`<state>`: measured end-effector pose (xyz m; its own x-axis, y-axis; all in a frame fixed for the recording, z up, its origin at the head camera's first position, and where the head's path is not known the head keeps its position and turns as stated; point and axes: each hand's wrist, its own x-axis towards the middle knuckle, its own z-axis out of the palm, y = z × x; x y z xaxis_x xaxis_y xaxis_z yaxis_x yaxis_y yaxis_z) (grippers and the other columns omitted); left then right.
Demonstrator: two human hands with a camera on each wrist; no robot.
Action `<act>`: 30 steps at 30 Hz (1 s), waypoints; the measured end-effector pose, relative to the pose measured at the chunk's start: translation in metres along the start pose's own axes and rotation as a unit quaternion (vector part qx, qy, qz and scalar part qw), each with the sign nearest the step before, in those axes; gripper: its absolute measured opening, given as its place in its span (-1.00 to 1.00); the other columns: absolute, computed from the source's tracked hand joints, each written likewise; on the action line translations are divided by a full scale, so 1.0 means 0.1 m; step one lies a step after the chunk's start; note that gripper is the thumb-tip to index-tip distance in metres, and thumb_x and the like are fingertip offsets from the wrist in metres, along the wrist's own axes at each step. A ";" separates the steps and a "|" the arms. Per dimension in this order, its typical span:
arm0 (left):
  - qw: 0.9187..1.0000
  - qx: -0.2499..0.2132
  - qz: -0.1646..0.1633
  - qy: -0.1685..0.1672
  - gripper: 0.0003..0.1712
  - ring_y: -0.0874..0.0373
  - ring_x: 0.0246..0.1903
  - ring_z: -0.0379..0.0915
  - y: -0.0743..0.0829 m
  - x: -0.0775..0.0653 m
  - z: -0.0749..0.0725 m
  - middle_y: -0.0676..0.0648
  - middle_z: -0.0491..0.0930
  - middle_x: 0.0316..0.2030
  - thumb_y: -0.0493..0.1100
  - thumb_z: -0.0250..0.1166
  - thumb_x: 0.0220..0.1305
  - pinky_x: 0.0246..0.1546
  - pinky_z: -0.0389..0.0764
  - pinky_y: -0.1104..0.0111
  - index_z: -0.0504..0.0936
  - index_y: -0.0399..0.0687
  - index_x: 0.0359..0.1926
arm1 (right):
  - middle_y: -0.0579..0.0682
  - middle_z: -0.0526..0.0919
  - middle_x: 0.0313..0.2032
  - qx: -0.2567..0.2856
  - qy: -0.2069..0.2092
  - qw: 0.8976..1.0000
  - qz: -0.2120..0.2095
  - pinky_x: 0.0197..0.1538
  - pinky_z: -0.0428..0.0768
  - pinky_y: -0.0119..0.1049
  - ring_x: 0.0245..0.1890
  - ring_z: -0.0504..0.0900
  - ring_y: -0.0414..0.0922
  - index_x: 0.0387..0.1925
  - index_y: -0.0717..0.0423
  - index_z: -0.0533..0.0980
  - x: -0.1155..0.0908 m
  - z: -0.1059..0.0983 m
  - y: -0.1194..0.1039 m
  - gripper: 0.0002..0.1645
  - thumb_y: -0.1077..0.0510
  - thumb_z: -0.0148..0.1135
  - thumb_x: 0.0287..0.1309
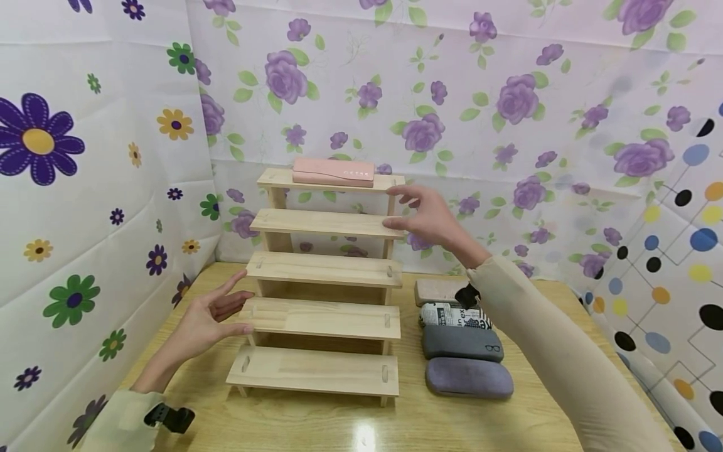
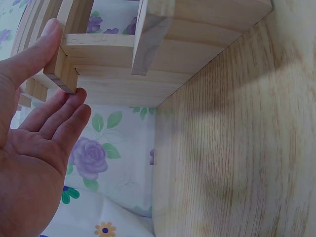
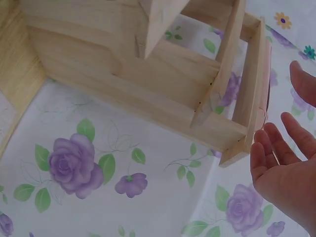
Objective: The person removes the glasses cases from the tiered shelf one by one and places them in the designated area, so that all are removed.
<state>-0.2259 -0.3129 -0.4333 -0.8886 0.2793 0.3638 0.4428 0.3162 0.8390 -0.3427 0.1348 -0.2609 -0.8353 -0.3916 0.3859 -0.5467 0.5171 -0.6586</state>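
A five-tier wooden stepped rack [image 1: 324, 270] stands on the table, with a pink glasses case [image 1: 333, 172] lying on its top board. My left hand [image 1: 200, 323] is at the left end of the second board from the bottom, thumb and fingers spread. In the left wrist view, the left thumb and fingertips [image 2: 79, 96] are right at the board's edge. My right hand [image 1: 426, 216] is raised beside the right ends of the two upper boards, fingers loosely extended. In the right wrist view nothing lies between the fingers of that hand, close by the top board.
Right of the rack, several cases lie in a row front to back: a purple case [image 1: 469, 378], a dark grey case [image 1: 463, 343], a newsprint-patterned case [image 1: 446, 314] and a pale case [image 1: 437, 290]. Flower-printed cloth [image 1: 350, 94] hangs behind the wooden table [image 1: 294, 427].
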 end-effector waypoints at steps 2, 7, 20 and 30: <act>1.000 0.001 -0.001 0.001 0.19 0.21 0.26 0.52 -0.01 0.00 0.00 -0.37 0.60 0.23 -0.39 0.61 0.12 0.19 0.58 0.44 0.17 0.05 0.67 | 0.15 0.62 0.25 0.000 0.009 1.000 -0.002 0.32 0.51 0.02 0.20 0.53 0.09 0.34 0.10 0.59 0.09 0.01 -0.01 -0.24 0.10 0.64 0.11; 1.000 0.003 -0.001 0.003 0.19 0.22 0.25 0.53 -0.01 0.00 -0.01 -0.37 0.60 0.23 -0.39 0.61 0.13 0.20 0.58 0.43 0.17 0.06 0.67 | 0.08 0.57 0.30 0.002 0.018 1.000 0.013 0.35 0.50 0.09 0.28 0.48 0.12 0.39 0.06 0.55 0.27 0.00 -0.02 -0.20 0.06 0.63 0.12; 1.000 0.010 -0.004 0.006 0.19 0.07 0.28 0.51 0.01 0.00 -0.02 -0.35 0.61 0.23 -0.37 0.62 0.13 0.19 0.58 0.43 0.17 0.07 0.67 | 0.07 0.47 0.43 0.009 -0.018 1.000 0.019 0.40 0.48 0.04 0.44 0.36 0.14 0.49 0.11 0.44 0.75 0.02 -0.08 -0.15 0.05 0.57 0.24; 1.000 0.000 -0.003 0.004 0.20 0.11 0.27 0.52 -0.02 0.00 -0.01 -0.36 0.60 0.24 -0.39 0.62 0.12 0.21 0.57 0.41 0.17 0.06 0.67 | 0.15 0.44 0.44 0.023 -0.039 0.997 0.062 0.50 0.36 -0.05 0.46 0.33 0.10 0.51 0.17 0.40 0.95 0.05 -0.07 -0.14 0.10 0.55 0.26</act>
<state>-0.2269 -0.3139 -0.4344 -0.8925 0.2698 0.3614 0.4368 0.3178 0.8415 -0.4179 0.0900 -0.2231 -0.8878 -0.3864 0.2499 -0.4354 0.5296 -0.7280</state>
